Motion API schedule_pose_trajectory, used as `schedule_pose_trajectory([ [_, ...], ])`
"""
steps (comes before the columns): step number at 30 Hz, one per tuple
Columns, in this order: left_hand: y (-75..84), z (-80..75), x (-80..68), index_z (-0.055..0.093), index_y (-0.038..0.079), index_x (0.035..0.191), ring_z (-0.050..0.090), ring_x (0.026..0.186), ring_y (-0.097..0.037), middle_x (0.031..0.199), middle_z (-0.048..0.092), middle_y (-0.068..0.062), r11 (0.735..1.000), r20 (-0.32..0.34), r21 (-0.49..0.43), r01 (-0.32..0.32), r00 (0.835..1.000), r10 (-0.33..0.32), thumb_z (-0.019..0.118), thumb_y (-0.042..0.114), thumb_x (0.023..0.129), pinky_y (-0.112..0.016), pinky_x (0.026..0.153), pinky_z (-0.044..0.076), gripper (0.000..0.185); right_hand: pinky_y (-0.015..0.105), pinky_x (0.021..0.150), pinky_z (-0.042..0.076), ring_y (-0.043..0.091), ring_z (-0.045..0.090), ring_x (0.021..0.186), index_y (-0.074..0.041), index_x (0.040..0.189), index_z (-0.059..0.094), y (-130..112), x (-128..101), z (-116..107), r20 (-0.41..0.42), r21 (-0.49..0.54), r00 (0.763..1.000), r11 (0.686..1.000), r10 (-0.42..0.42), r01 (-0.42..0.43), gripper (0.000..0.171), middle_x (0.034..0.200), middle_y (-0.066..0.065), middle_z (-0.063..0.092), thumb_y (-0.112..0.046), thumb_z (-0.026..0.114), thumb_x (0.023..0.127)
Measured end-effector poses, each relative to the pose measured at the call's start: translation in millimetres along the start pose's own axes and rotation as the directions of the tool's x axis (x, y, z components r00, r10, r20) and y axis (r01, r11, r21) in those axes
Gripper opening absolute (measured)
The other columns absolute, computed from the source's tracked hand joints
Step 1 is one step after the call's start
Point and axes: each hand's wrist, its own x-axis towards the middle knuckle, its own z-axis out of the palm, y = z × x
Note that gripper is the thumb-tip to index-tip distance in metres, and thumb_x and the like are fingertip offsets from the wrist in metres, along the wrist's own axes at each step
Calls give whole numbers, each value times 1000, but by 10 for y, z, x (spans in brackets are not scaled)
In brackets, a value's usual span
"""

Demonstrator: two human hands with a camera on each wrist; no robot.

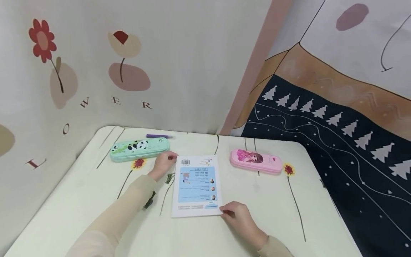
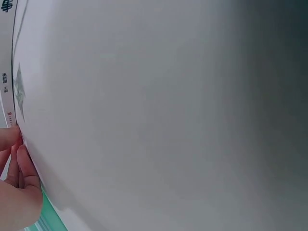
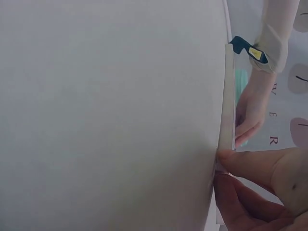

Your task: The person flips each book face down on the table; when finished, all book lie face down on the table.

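A book (image 1: 198,185) with a white and light-blue cover, a barcode and small portraits lies on the table in the head view. At its far left corner, my left hand (image 1: 163,165) pinches the edge between thumb and fingers. My right hand (image 1: 240,219) pinches the near right corner. In the left wrist view the printed spine (image 2: 6,82) runs up from the left fingertips. The right wrist view has the right thumb (image 3: 255,163) on one face of the book, with the fingers curled by the other.
Behind the left hand is a mint-green panda pencil case (image 1: 139,149), with a purple pen (image 1: 157,136) beyond it. To the book's right sits a pink pencil case (image 1: 255,161) with a cartoon girl. Printed curtains (image 1: 192,71) hang along the back of the table (image 1: 282,214).
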Motion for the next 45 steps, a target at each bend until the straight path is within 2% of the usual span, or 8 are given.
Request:
schedule_pose_trajectory([
  [6, 23, -13, 3, 63, 2, 106, 57, 95, -26, 101, 64, -14, 1000, 3, 1, 8, 1000, -8, 55, 4, 87, -38, 83, 47, 21, 14, 64, 50, 6, 62, 74, -6, 89, 70, -19, 15, 5, -4, -26, 1000, 1000, -6, 6, 17, 83, 2, 69, -1, 71, 73],
  [14, 30, -9, 22, 63, 1, 107, 57, 97, -27, 102, 64, -15, 1000, 21, 23, -14, 1000, 13, 54, 5, 88, -40, 84, 47, 21, 14, 64, 50, 5, 62, 74, -6, 89, 71, -20, 3, 16, -11, -35, 1000, 999, -10, 10, 18, 82, 2, 69, -1, 72, 72],
  [22, 15, 4, 54, 63, 2, 107, 58, 97, -27, 101, 64, -14, 1000, 22, 2, -14, 1000, 14, 54, 5, 88, -39, 85, 47, 21, 14, 64, 50, 6, 62, 74, -7, 88, 70, -11, 6, 15, -13, -31, 1000, 999, -11, 11, 18, 82, 2, 69, -1, 72, 71],
  [29, 37, -16, 2, 65, 2, 103, 58, 90, -25, 96, 64, -14, 998, 10, -10, -60, 998, 60, 55, 4, 87, -35, 78, 47, 19, 14, 63, 50, 5, 61, 73, -6, 88, 70, -8, -3, 18, -14, -25, 1000, 999, -28, 27, 17, 81, 2, 68, -1, 72, 71],
  [36, 29, -5, 9, 62, 1, 108, 57, 97, -26, 102, 64, -14, 1000, 40, -1, -23, 999, 23, 53, 5, 89, -40, 85, 46, 22, 14, 63, 50, 4, 60, 73, -7, 88, 70, -11, -15, 23, -8, -39, 1000, 999, -26, 26, 17, 81, 1, 68, -3, 72, 72],
  [40, 13, -16, 0, 61, 0, 110, 57, 94, -25, 100, 63, -15, 999, 31, -6, -54, 998, 54, 54, 4, 88, -38, 82, 46, 24, 15, 64, 50, 4, 60, 73, -7, 89, 70, -10, -10, 25, -4, -46, 1000, 999, -25, 25, 19, 82, 1, 68, -2, 72, 71],
  [45, -14, -29, -13, 60, 0, 113, 55, 89, -24, 97, 62, -15, 997, 14, -39, -61, 998, 61, 55, 4, 87, -35, 79, 46, 27, 15, 65, 50, 4, 60, 73, -8, 89, 69, -15, 4, 21, 3, -65, 1000, 998, -20, 20, 19, 82, 0, 68, -2, 72, 72],
])
